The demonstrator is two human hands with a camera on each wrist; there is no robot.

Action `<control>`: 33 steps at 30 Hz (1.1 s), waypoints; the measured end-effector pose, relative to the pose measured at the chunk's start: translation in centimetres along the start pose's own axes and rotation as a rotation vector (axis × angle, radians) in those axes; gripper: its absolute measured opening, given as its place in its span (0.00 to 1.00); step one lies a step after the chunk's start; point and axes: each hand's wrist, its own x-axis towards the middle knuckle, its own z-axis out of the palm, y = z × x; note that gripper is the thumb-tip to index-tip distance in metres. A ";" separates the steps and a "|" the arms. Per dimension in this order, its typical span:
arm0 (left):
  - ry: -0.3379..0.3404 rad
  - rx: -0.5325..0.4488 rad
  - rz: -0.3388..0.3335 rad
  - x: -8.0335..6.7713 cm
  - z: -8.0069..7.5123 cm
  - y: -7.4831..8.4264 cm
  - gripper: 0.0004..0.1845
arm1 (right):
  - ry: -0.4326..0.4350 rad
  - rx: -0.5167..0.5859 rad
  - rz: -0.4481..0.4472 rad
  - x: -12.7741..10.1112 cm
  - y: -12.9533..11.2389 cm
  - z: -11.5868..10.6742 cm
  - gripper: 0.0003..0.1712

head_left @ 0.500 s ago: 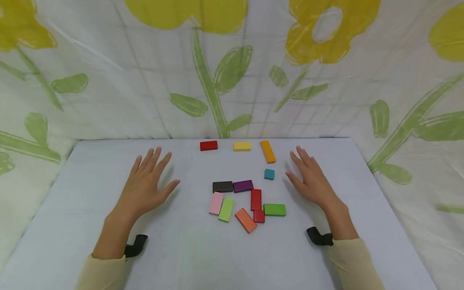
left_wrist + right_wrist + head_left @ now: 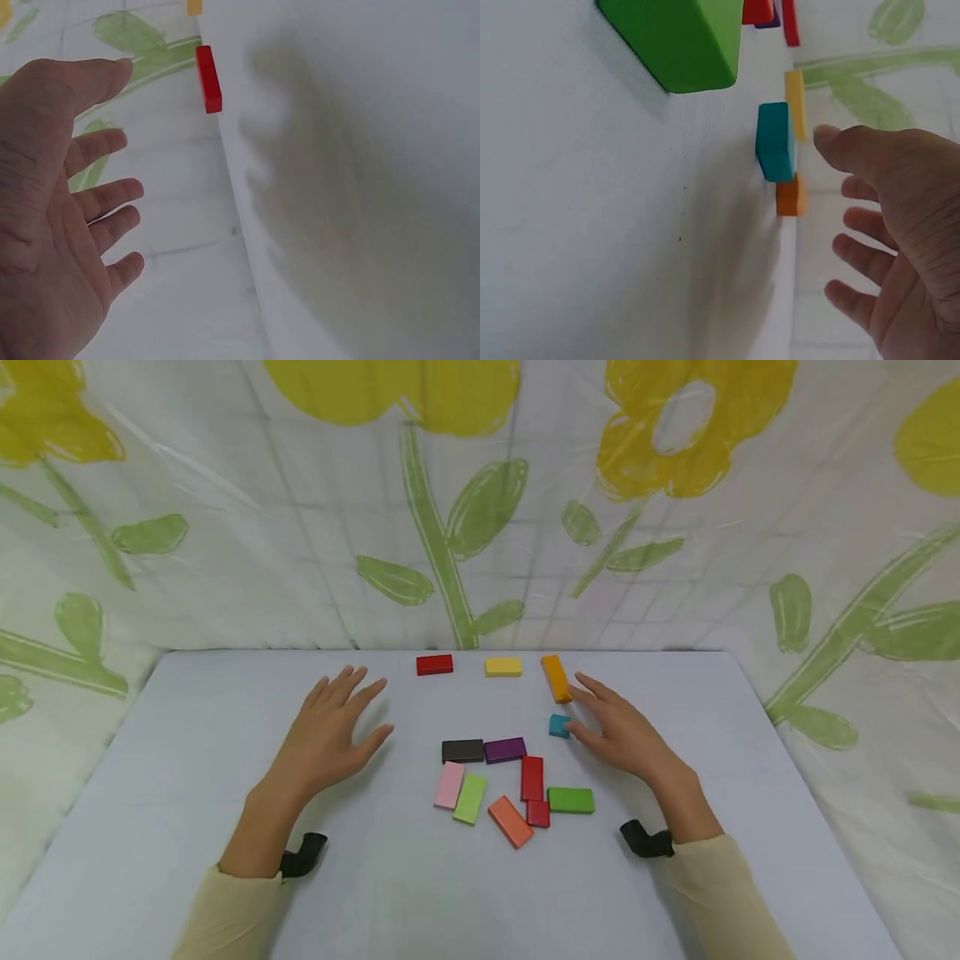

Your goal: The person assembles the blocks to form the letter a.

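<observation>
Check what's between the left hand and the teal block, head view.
In the head view, a dark brown block and a purple block lie end to end between the left hand and the teal block. The right hand sits beyond the teal block.

A pale grey table (image 2: 187, 760) stands against a white cloth backdrop (image 2: 262, 552) printed with yellow flowers and green stems. At the far edge lie a red block (image 2: 434, 665) and a yellow block (image 2: 502, 667), well apart.
</observation>
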 end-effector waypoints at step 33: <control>-0.102 -0.084 -0.002 4.7 0.1 5.1 0.28 | -0.159 -0.025 -0.029 2.0 -1.0 0.0 0.35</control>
